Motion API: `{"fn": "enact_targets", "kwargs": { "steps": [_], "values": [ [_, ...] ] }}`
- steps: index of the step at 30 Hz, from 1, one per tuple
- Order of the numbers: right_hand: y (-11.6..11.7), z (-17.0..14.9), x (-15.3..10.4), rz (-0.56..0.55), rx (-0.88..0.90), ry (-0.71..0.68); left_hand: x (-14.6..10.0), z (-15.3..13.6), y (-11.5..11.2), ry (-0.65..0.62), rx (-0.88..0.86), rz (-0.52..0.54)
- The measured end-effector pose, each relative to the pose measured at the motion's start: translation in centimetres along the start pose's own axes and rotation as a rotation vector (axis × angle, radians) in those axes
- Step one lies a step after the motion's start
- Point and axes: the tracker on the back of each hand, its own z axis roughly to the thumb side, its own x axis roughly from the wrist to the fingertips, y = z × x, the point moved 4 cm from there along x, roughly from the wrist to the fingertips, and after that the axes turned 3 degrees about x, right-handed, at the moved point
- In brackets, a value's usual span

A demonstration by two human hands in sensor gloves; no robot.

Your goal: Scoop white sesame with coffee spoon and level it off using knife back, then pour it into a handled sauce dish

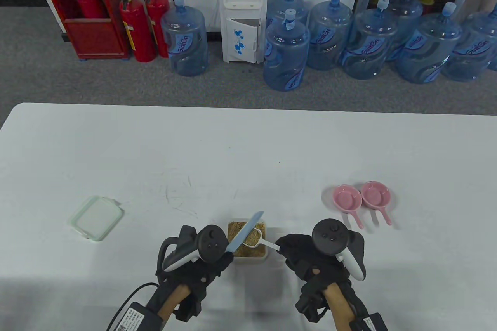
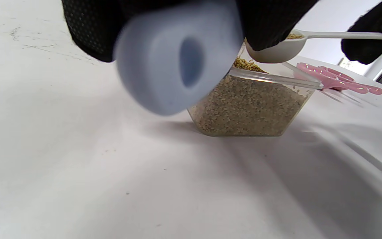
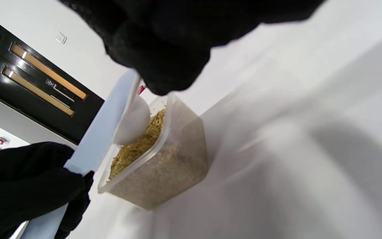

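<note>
A clear container of sesame stands near the table's front edge. My right hand holds a white coffee spoon by its handle, its bowl full of sesame just over the container. My left hand grips a light-blue knife by its handle. The blade lies across the spoon's bowl. Two pink handled sauce dishes sit to the right.
The container's lid lies on the white table at the left. Beyond the table's far edge stand water bottles, a dispenser and red fire extinguishers on the floor.
</note>
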Motion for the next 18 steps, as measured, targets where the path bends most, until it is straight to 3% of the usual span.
{"fn": "enact_targets", "kwargs": {
  "steps": [18],
  "values": [
    [0.0,-0.1,-0.1,0.018,0.006,-0.003,-0.1,-1.8,0.9,0.067,0.016,0.076]
  ]
}}
